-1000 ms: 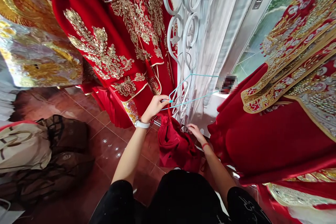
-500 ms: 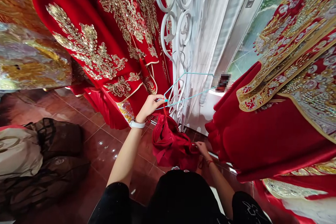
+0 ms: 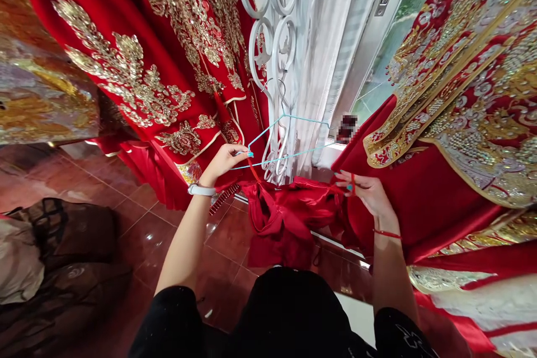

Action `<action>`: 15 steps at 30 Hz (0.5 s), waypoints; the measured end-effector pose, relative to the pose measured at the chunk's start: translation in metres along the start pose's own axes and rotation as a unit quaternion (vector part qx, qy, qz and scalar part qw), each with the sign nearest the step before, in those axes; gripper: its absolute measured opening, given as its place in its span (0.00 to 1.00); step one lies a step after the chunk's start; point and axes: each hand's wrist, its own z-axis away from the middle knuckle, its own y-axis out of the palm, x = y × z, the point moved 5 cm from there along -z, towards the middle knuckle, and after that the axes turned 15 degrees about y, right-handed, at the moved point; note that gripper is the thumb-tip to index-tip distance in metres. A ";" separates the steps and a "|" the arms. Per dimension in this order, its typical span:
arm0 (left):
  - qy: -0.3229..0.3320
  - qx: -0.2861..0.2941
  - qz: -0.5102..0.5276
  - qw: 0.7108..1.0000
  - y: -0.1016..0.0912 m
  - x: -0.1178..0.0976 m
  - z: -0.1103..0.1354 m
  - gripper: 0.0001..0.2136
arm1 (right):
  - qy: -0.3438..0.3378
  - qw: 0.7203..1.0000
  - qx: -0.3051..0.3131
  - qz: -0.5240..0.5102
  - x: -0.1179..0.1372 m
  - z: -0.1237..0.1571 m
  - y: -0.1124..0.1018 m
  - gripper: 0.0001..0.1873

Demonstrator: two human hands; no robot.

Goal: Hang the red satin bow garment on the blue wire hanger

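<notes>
A red garment (image 3: 285, 218) with thin straps hangs in front of me, spread between my two hands. Its left strap (image 3: 254, 170) is pinched in my left hand (image 3: 222, 165), at the left end of a light blue wire hanger (image 3: 308, 119). The hanger's hook is at the white scrollwork; whether it rests there I cannot tell. My right hand (image 3: 369, 193) is closed on the garment's other strap (image 3: 353, 183), which loops over the fingers below and right of the hanger's right end.
A white scrollwork metal stand (image 3: 272, 45) rises ahead. Red gowns with gold beading hang at left (image 3: 138, 78) and right (image 3: 461, 162). Dark brown bags (image 3: 79, 235) lie on the tiled floor (image 3: 146, 235) at left, and a glass door (image 3: 377, 84) is behind.
My right hand has moved up and right, pulling the strap outward, so the garment is more stretched out. My left hand still pinches at the hanger's left end. The view has shifted slightly right.
</notes>
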 end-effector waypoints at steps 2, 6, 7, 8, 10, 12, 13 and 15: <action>0.004 0.002 -0.006 1.000 -0.005 0.000 0.002 0.16 | -0.062 0.997 -0.038 -0.002 0.020 -0.003 -0.004 0.25; 0.018 0.030 -0.024 0.999 -0.015 -0.001 0.001 0.15 | -0.170 0.973 -0.153 -0.015 0.052 -0.012 -0.018 0.23; 0.019 0.037 -0.027 0.999 -0.017 0.000 0.001 0.15 | -0.187 0.965 -0.183 -0.010 0.058 -0.014 -0.022 0.22; 0.020 0.041 -0.028 0.999 -0.018 0.000 0.000 0.15 | -0.199 0.958 -0.206 0.000 0.063 -0.018 -0.026 0.22; 0.021 0.051 -0.028 0.998 -0.019 0.000 -0.003 0.15 | -0.207 0.951 -0.226 0.024 0.073 -0.028 -0.032 0.21; 0.023 0.061 -0.027 0.998 -0.017 0.001 -0.005 0.15 | -0.194 0.957 -0.212 0.053 0.081 -0.043 -0.035 0.21; 0.023 0.063 -0.024 0.997 -0.015 0.002 -0.005 0.15 | -0.181 0.961 -0.195 0.070 0.085 -0.051 -0.036 0.21; 0.021 0.055 -0.016 0.998 -0.012 0.003 -0.006 0.16 | -0.159 0.968 -0.162 0.108 0.092 -0.066 -0.036 0.19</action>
